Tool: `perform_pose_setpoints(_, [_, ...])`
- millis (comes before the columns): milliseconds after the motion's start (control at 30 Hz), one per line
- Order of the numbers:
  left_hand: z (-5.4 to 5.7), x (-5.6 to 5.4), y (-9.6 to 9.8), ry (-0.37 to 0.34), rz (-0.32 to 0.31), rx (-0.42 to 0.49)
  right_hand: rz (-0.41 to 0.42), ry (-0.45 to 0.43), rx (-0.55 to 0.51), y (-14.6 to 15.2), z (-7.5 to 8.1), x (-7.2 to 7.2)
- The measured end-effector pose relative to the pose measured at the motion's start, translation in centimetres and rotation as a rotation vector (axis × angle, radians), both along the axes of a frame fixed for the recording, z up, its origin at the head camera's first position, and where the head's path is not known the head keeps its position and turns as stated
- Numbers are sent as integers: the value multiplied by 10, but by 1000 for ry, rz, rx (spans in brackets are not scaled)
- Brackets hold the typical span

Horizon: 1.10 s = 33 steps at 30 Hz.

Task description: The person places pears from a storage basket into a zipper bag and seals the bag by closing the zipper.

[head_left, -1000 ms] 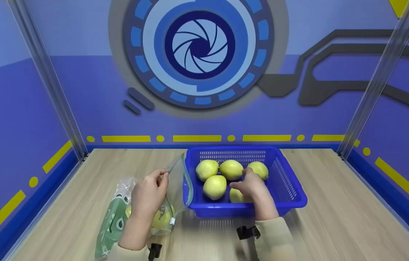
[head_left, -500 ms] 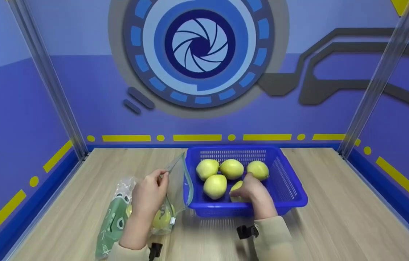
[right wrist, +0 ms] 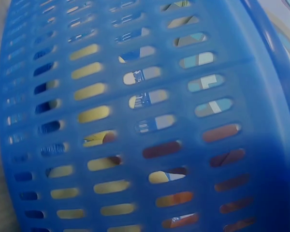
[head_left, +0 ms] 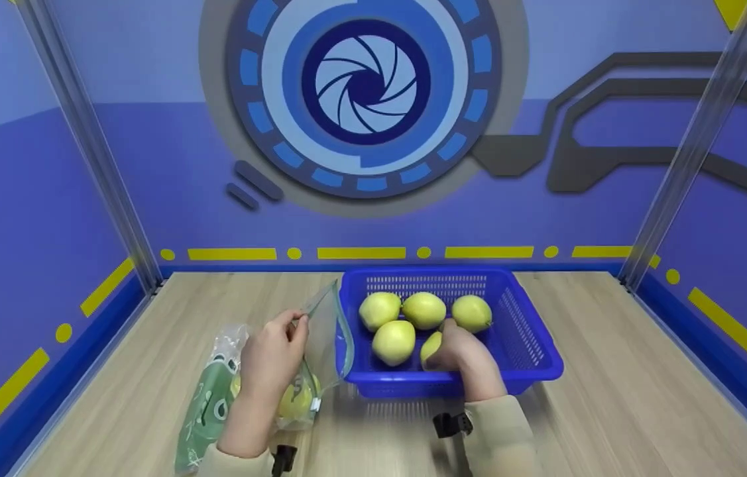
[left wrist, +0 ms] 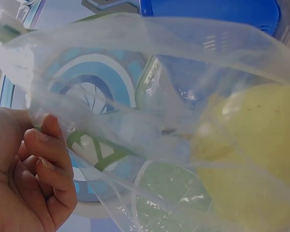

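Note:
My left hand (head_left: 274, 358) pinches the upper edge of a clear zip bag (head_left: 327, 331), whose mouth stands apart toward the basket. Inside the bag lies a yellow pear (left wrist: 251, 154), its stem showing in the left wrist view. My right hand (head_left: 469, 354) reaches over the front rim of a blue plastic basket (head_left: 532, 331), fingers curled round a yellow-green pear (head_left: 431, 350) that the hand partly hides. Several more pears, such as the near one (head_left: 393, 342), sit in the basket. The right wrist view is mostly the slotted basket wall (right wrist: 251, 96).
Left of my left forearm lies a green-printed clear plastic package (head_left: 204, 414) on the wooden table (head_left: 612, 397). The bag's white slider (head_left: 315, 403) hangs at its front. Blue panel walls (head_left: 168, 218) enclose the table at the back and sides.
My right hand's fingers have drawn back from the far right pear and curled in round the front pear. The left hand and the bag have stayed in place.

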<state>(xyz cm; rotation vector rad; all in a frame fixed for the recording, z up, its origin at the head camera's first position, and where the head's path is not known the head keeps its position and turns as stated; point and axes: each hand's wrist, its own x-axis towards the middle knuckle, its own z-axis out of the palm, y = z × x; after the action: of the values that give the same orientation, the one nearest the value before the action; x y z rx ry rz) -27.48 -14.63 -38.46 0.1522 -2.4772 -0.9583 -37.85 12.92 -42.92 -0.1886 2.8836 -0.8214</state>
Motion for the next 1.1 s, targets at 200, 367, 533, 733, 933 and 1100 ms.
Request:
perform_pose_setpoints(200, [0, 0, 0, 0, 4, -4, 0, 9, -26, 0, 2, 0])
perform_pose_setpoints(367, [1, 0, 1, -6, 3, 2, -7, 26, -56, 1, 1, 0])
perform_pose_setpoints(533, [1, 1, 1, -2, 1, 4, -8, 57, -100, 2, 1, -1])
perform_pose_setpoints(733, [0, 1, 1, 1, -2, 6, -16, 60, -164, 3, 1, -3])
perform_pose_setpoints(933, [-1, 0, 0, 12, -3, -2, 3, 84, -182, 3, 3, -5])
perform_pose_setpoints(1100, [-1, 0, 0, 26, -3, -13, 25, 124, -242, 3, 6, -5])
